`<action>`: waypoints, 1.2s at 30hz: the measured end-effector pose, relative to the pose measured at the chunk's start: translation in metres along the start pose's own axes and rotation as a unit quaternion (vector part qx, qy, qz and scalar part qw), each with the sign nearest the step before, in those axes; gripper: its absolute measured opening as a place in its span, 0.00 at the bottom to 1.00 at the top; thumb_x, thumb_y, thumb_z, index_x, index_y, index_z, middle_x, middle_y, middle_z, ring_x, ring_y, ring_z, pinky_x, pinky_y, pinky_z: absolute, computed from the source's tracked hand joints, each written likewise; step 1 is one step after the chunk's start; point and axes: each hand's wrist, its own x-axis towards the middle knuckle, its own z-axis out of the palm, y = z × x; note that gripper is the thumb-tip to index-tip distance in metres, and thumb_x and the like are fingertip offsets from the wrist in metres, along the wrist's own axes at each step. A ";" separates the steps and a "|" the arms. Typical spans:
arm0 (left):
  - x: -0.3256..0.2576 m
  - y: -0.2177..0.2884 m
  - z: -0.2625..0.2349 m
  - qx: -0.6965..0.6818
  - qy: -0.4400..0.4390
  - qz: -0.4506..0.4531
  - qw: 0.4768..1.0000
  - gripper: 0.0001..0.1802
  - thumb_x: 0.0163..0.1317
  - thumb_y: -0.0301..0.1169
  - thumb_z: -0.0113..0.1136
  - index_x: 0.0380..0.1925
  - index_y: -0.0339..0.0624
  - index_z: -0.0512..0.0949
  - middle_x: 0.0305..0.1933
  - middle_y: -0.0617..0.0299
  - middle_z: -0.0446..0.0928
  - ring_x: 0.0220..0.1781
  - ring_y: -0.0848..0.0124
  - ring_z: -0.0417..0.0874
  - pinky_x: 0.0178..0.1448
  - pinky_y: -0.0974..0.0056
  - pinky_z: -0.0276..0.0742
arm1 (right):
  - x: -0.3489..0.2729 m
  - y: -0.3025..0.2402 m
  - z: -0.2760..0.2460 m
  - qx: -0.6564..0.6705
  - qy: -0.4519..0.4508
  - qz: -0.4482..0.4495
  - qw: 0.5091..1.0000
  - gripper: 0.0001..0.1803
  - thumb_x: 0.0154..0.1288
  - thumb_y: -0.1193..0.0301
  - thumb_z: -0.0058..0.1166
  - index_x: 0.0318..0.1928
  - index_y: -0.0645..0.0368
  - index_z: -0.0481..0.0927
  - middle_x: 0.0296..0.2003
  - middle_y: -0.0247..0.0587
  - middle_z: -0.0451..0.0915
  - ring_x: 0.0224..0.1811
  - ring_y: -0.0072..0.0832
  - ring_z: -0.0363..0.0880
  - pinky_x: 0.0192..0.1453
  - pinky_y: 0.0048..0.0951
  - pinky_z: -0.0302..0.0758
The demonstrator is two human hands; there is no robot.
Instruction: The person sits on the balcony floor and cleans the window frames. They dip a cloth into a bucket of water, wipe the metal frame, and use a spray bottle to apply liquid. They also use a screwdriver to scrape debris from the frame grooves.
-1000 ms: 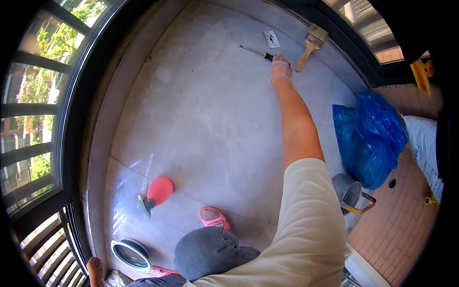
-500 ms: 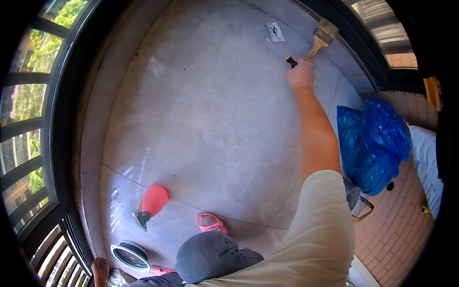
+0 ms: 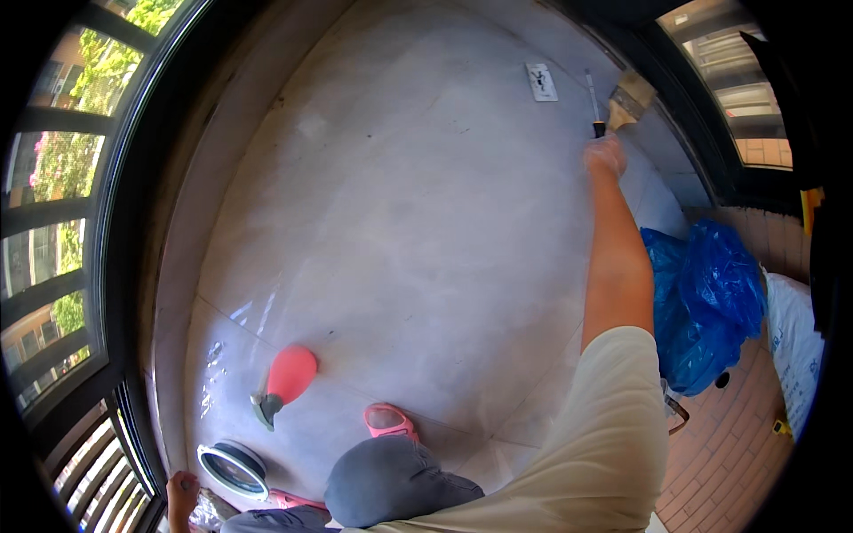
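Observation:
At the far right of the floor, my right hand [image 3: 606, 155] is closed round a wide flat paintbrush [image 3: 632, 96] and a screwdriver [image 3: 594, 105]. The brush's pale bristles lie by the dark frame at the floor's edge. The screwdriver's metal shaft points away from me. Left of these tools lies a small white rectangular plate [image 3: 541, 82] with a black mark. Down at the lower left, my left hand [image 3: 182, 489] has curled fingers; whatever it might hold is hidden. A round container [image 3: 233, 471] with a white rim is beside it.
A red spray bottle [image 3: 291, 373] with a grey-green head lies on the grey floor [image 3: 400, 231]. Blue plastic bags [image 3: 711, 284] and a white sack [image 3: 793, 333] stand at right on brick-patterned tiles. A slatted window frame [image 3: 62, 209] bounds the left side.
My view has shifted a little. My right hand has moved right with both tools, and the screwdriver's shaft now shows pointing away from me. My left hand stays at the lower left.

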 end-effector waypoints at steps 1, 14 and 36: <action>-0.001 -0.013 0.003 -0.010 -0.011 -0.015 1.000 0.05 0.44 0.24 0.59 0.24 0.36 0.77 0.24 0.52 0.77 0.30 0.60 0.81 0.39 0.63 0.74 | -0.008 0.002 0.000 0.028 0.000 0.006 1.000 0.16 0.56 0.61 0.54 0.42 0.54 0.79 0.43 0.48 0.79 0.48 0.42 0.76 0.49 0.38 0.73; 0.011 0.042 0.037 -0.015 0.018 0.114 0.993 0.05 0.53 0.25 0.57 0.31 0.36 0.76 0.24 0.58 0.76 0.27 0.71 0.75 0.35 0.67 0.72 | -0.357 0.158 -0.048 0.108 -0.246 -0.383 0.884 0.18 0.45 0.75 0.62 0.41 0.54 0.79 0.46 0.45 0.75 0.47 0.43 0.75 0.48 0.37 0.73; 0.046 -0.006 0.053 -0.013 0.019 0.227 0.974 0.05 0.54 0.21 0.55 0.32 0.35 0.75 0.29 0.55 0.76 0.32 0.66 0.78 0.39 0.66 0.73 | -0.529 0.350 -0.068 -0.068 -0.343 -0.310 0.884 0.18 0.43 0.76 0.61 0.39 0.50 0.79 0.48 0.41 0.72 0.46 0.43 0.73 0.47 0.37 0.74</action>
